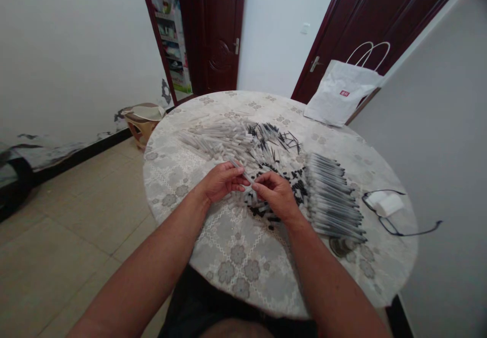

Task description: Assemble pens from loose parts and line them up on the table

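Note:
Between my two hands, over the middle of the table, is a slim translucent pen barrel [245, 174]. My left hand [225, 179] is closed on its upper left end, while my right hand [274, 192] pinches its lower right end. Beyond them spreads a loose pile of clear pen barrels [216, 137]. Thin dark-tipped refills [272, 134] lie at the far side of that pile. Small black and whitish pen parts [262, 210] are scattered beneath and around my right hand, which partly hides them. To the right, many pens [333, 196] lie side by side in a neat stack.
A patterned cloth covers the round table [236, 272]. On its right are dark-framed glasses [395, 232], a white wad [386, 203] and a small round glass object [340, 246]. At the back right stands a white paper bag [342, 92]. A brown stool [142, 122] is left of the table.

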Available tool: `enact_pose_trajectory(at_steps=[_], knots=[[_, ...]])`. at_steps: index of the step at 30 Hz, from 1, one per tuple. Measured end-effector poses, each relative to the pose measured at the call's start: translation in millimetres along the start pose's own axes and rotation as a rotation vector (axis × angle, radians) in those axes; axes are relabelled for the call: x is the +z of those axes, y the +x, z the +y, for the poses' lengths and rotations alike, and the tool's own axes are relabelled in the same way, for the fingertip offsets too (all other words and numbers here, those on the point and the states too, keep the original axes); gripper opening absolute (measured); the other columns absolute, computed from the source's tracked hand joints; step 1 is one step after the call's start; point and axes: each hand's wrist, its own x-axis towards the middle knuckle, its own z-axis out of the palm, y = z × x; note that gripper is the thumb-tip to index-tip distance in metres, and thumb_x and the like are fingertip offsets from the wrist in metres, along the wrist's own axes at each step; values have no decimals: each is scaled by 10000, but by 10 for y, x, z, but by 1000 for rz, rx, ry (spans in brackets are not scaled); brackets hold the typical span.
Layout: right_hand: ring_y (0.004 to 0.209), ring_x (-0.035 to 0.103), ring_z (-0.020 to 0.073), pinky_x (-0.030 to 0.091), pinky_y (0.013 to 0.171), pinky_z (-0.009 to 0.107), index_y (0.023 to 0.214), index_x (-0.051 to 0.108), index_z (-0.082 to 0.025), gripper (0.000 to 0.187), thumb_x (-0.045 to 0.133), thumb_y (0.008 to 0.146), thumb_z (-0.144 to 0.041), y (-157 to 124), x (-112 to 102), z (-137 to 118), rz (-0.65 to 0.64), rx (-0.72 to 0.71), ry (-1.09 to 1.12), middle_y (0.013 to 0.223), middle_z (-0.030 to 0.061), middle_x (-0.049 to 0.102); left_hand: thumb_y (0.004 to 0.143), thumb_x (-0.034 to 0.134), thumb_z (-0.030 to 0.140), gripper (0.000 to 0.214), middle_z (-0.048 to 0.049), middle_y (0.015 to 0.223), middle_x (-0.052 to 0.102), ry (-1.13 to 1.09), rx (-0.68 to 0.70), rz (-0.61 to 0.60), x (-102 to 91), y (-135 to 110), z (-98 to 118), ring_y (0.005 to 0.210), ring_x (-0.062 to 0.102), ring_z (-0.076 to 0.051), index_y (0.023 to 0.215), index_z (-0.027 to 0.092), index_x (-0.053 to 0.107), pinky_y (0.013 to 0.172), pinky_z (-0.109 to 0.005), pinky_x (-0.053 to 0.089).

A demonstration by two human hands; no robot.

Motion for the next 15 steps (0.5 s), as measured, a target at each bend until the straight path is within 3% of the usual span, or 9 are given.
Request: enact_pose_trajectory(at_steps=[4,7,11,15], knots=[[526,508,106,393,508,221,838,625,-201,243,755,801,-403,9,-24,-2,-41,39,-5,613,-56,577,813,763,221,196,-100,797,739,-16,-35,15,8,3,2,706,750,-219,895,125,613,558,-274,605],[600,546,120,426,575,235,862,643,-204,207,737,818,-383,-5,-111,-80,-67,-3,-163,704,-32,627,816,753,207,163,-80,763,735,-107,10,86,0,23,25,690,749,-209,845,131,612,544,-259,594],[751,596,145,434,709,255,875,707,-208,57,673,857,-251,-85,-272,-238,-317,-124,-631,817,5,674,822,736,195,124,-63,737,734,-245,104,218,-57,67,66,669,742,-188,821,129,631,547,-244,587],[813,615,160,418,762,260,923,745,-213,147,657,824,-151,-167,-287,-276,-525,-100,-934,885,27,699,834,723,206,113,-66,740,737,-290,130,255,-98,102,65,658,735,-179,831,124,645,544,-242,584]])
